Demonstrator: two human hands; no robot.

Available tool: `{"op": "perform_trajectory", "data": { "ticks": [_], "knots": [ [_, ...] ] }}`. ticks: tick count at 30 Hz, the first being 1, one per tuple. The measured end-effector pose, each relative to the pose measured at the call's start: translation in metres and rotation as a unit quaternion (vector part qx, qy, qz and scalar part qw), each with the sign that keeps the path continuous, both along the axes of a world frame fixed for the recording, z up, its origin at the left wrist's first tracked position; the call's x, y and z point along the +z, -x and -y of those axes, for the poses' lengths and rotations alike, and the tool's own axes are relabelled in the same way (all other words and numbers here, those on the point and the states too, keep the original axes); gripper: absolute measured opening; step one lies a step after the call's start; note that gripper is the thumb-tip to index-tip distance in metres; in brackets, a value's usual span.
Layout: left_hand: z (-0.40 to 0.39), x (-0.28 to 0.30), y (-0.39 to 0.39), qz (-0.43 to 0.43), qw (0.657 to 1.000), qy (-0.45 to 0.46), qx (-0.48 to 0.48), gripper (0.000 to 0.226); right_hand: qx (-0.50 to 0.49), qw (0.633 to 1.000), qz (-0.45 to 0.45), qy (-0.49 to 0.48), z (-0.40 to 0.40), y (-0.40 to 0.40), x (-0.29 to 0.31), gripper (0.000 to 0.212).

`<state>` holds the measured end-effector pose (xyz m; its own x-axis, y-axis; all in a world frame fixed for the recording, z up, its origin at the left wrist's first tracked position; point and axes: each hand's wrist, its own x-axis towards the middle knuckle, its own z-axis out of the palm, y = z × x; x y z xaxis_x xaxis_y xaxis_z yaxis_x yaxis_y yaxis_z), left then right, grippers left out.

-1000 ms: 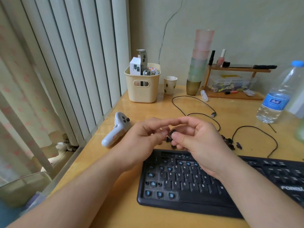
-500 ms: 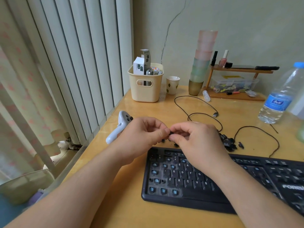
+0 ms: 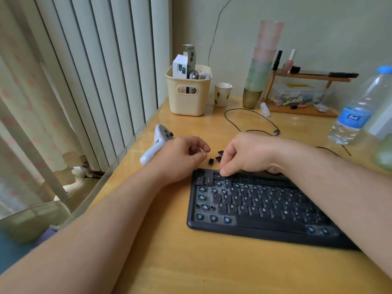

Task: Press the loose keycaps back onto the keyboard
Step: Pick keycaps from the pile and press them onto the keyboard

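Here keyboard point(image 3: 265, 211) runs left-right, slightly skewed.

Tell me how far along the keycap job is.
Done: most letter keys sit on the keyboard. In hand: the right hand presses at a top-row spot; the left hand rests on the desk, holding nothing visible. Left: blue stems show bare along the left columns, and loose keycaps lie behind the keyboard.
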<state>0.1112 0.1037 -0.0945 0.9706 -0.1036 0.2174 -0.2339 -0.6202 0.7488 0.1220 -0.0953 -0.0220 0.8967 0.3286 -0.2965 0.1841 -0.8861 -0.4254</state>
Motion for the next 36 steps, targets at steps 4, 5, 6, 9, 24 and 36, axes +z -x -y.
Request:
{"op": "perform_trajectory", "data": {
  "ticks": [4, 5, 6, 9, 24, 36],
  "knots": [
    [-0.001, -0.003, -0.002, -0.002, 1.000, 0.002, -0.001, 0.007, -0.002, 1.000, 0.003, 0.014, -0.007, 0.000, 0.000, 0.010],
    [-0.001, -0.002, -0.002, 0.000, 1.000, -0.004, -0.003, 0.007, -0.001, 1.000, 0.005, 0.021, -0.009, 0.001, 0.000, 0.011],
    [0.000, -0.002, -0.001, 0.001, 1.000, -0.010, -0.003, 0.008, 0.002, 1.000, 0.007, 0.027, -0.010, 0.001, 0.000, 0.011],
    [0.000, 0.000, 0.000, 0.004, 1.000, -0.014, -0.006, 0.009, 0.010, 0.999, 0.018, 0.045, -0.013, 0.003, 0.003, 0.010],
    [0.002, 0.001, 0.000, -0.004, 0.999, -0.037, -0.025, 0.009, 0.025, 0.996, 0.049, 0.075, -0.019, 0.008, 0.005, 0.010],
    [0.004, 0.009, 0.008, -0.037, 0.996, -0.040, -0.065, 0.006, 0.039, 0.986, 0.125, 0.099, -0.023, 0.024, 0.002, 0.012]
  ]
}}
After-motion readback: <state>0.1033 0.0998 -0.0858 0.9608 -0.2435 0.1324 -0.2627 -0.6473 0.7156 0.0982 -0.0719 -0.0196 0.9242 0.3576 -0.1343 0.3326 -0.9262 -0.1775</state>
